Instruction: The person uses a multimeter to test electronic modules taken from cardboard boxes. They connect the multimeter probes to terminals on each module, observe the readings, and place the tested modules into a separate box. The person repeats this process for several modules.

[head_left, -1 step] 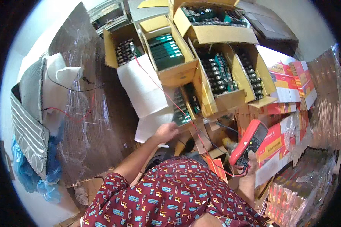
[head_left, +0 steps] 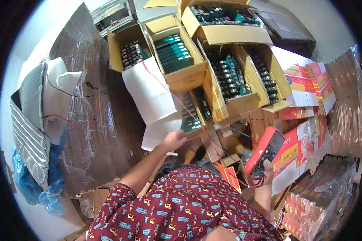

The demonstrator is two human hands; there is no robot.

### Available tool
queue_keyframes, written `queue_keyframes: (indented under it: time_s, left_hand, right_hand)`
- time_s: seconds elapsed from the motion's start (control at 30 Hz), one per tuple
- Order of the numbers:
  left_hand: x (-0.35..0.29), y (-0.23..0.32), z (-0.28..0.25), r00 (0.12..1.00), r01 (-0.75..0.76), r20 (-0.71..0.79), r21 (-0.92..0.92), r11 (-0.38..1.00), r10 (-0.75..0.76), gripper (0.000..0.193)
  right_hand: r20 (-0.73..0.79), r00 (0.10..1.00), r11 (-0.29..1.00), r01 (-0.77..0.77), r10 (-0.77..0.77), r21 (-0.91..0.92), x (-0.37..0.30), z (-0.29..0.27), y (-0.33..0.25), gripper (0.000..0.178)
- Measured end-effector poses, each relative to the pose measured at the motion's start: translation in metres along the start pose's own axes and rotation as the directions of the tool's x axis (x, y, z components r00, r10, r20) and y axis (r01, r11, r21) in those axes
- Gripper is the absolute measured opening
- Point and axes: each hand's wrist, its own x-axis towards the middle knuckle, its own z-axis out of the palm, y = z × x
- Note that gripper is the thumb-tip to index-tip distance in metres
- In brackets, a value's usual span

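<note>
My right hand (head_left: 268, 170) is wrapped round a red multimeter (head_left: 256, 162) with a grey screen and a dial, held tilted at my right side. Red and black test leads run from its lower end; the red lead (head_left: 169, 90) stretches up across the boxes. My left hand (head_left: 174, 140) has its fingers curled at the near edge of a low carton, beside a white foam sheet (head_left: 159, 134). What those fingers hold, if anything, is hidden. Just beyond them, green and black blocks with shiny metal ends (head_left: 191, 122) stand in rows inside the carton.
Several open cardboard boxes (head_left: 185, 76) of similar blocks stand ahead. Red and white cartons (head_left: 291, 152) are stacked on the right, near plastic-wrapped bundles (head_left: 309, 205). On the left are a tall plastic-wrapped stack (head_left: 96, 148), a grey padded sheet (head_left: 30, 140) and blue plastic (head_left: 54, 193).
The view has shifted very slightly, so the boxes sit a little further left. Both hands keep nearly the same pose, and the multimeter stays in my right hand.
</note>
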Motion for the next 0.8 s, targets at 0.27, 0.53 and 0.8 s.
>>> queue_keyframes:
  time_s: [0.27, 0.53, 0.8]
  left_hand:
    - [0.041, 0.086, 0.096, 0.732, 0.561, 0.672, -0.687, 0.461, 0.111, 0.05]
    - [0.085, 0.134, 0.116, 0.866, 0.441, 0.5, -0.767, 0.466, 0.002, 0.031]
    - [0.056, 0.213, 0.098, 0.932, 0.362, 0.363, -0.931, -0.05, -0.006, 0.052]
  right_hand:
    - [-0.003, 0.986, 0.984, -0.166, 0.166, 0.059, 0.037, -0.032, 0.004, 0.063]
    - [0.103, 0.936, 0.941, -0.339, 0.337, 0.008, 0.039, -0.043, 0.001, 0.059]
    - [0.271, 0.812, 0.854, -0.471, 0.517, -0.219, 0.067, -0.044, -0.003, 0.076]
